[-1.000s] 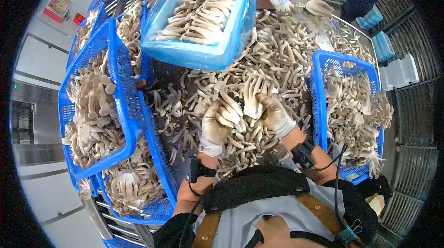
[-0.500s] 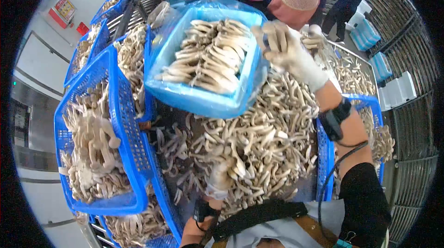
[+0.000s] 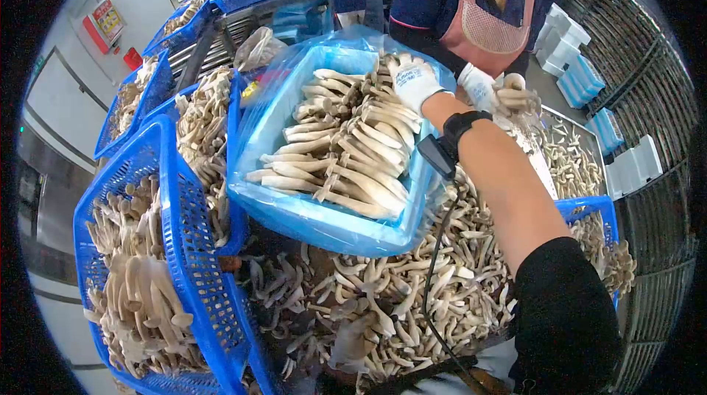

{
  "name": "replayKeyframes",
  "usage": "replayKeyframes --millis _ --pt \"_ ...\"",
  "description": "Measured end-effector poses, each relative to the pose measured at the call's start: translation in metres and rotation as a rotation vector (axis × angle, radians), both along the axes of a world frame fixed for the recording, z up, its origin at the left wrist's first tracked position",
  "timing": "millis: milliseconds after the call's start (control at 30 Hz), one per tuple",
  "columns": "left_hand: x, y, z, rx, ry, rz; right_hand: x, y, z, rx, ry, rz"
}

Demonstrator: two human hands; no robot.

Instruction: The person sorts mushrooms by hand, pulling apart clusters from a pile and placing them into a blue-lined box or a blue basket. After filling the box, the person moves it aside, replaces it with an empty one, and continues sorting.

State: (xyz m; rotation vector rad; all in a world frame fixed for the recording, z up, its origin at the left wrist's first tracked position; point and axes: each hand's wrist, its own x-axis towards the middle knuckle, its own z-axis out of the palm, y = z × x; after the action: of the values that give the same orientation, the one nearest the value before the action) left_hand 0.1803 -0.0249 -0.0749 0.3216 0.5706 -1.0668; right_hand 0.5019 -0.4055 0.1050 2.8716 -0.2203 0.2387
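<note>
A light-blue tub [image 3: 276,146] lined with clear plastic film stands tilted before me. Long pale mushrooms [image 3: 368,141] lie in it in two rows, caps meeting in the middle. My right hand [image 3: 417,84], in a white glove, is inside the tub's far end, fingers curled onto mushrooms there; the palm side is hidden. My left hand [image 3: 350,342], gloved and smeared by motion, is low over the loose mushroom pile [image 3: 442,284], close to a few mushrooms. Its fingers do not show clearly.
Blue crates [image 3: 166,196] of mushrooms stand along the left, and another blue crate [image 3: 613,229] is at right. Across from me a person in a pink apron [image 3: 490,23] holds mushrooms in a gloved hand [image 3: 480,87]. A metal tray [image 3: 598,167] of mushrooms lies beyond.
My right hand has moved from beside the tub, where it held mushrooms, into its far end. The view has shifted, so the tub appears lower and the person opposite shows more.
</note>
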Motion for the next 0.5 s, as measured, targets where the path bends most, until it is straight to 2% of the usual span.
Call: replayKeyframes --millis 67,167,233,300,367,400,500 --pt "0.004 -0.009 0.022 0.049 -0.019 0.018 -0.010 0.002 0.008 0.030 0.006 0.036" --pt "-0.002 -0.020 0.023 0.093 -0.093 0.116 -0.016 -0.003 0.008 0.125 0.078 0.100" --pt "-0.005 -0.022 0.006 -0.019 -0.100 0.131 -0.021 -0.005 0.005 0.151 0.098 0.155" --pt "-0.002 -0.024 -0.003 -0.234 -0.059 0.069 -0.021 -0.007 0.004 0.200 0.140 0.145" --pt "-0.003 -0.029 0.003 -0.068 -0.287 0.091 -0.018 -0.010 0.006 0.216 0.140 0.156" --pt "-0.002 -0.030 0.007 -0.006 -0.326 0.084 -0.020 -0.012 0.013 0.256 0.092 0.141" --pt "-0.005 -0.028 0.009 0.085 -0.361 0.060 -0.020 -0.013 0.022 0.110 0.021 0.109"
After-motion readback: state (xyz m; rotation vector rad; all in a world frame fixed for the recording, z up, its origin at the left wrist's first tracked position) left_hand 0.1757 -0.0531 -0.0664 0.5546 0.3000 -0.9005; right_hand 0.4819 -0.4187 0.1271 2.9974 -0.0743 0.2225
